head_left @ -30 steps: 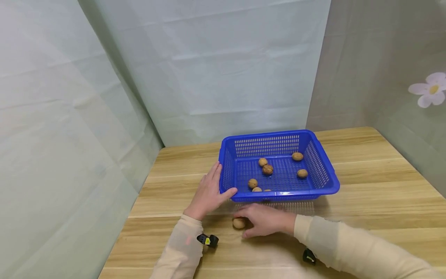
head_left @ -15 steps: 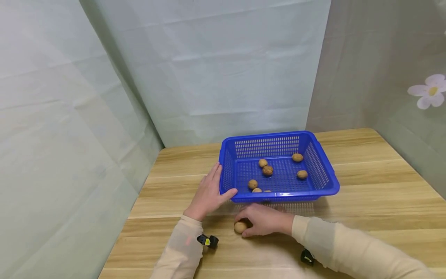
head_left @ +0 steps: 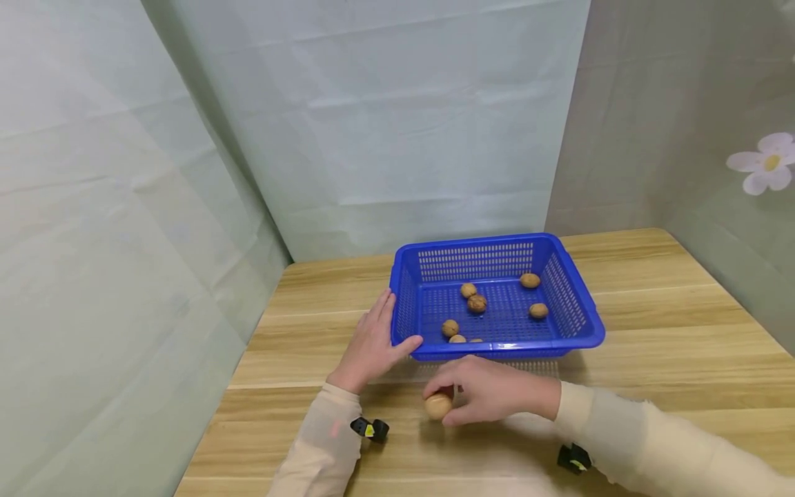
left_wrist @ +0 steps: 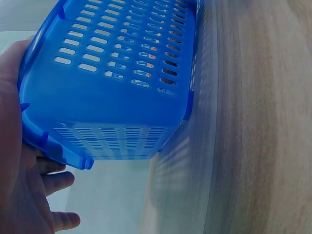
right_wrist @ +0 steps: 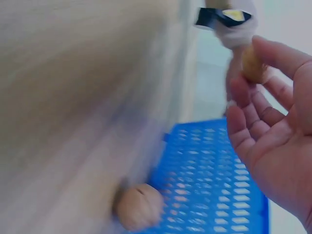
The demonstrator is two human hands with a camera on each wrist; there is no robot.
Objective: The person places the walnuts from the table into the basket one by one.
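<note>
In the head view my right hand pinches a walnut between thumb and fingers, low over the table in front of the blue basket. The right wrist view also has this walnut at the fingertips. My left hand rests against the basket's near left corner, its thumb along the front rim and its straight fingers at the left side. Seen from the left wrist, those fingers extend past the rim. A second walnut lies beside the basket in the right wrist view; the right hand hides it in the head view.
Several walnuts lie scattered inside the basket, some partly hidden by its front rim. The wooden table extends around it. Pale cloth hangs behind and at both sides.
My right hand has pinched the walnut from the table and lifted it a little, moving slightly right. The left hand and the basket stay where they were.
</note>
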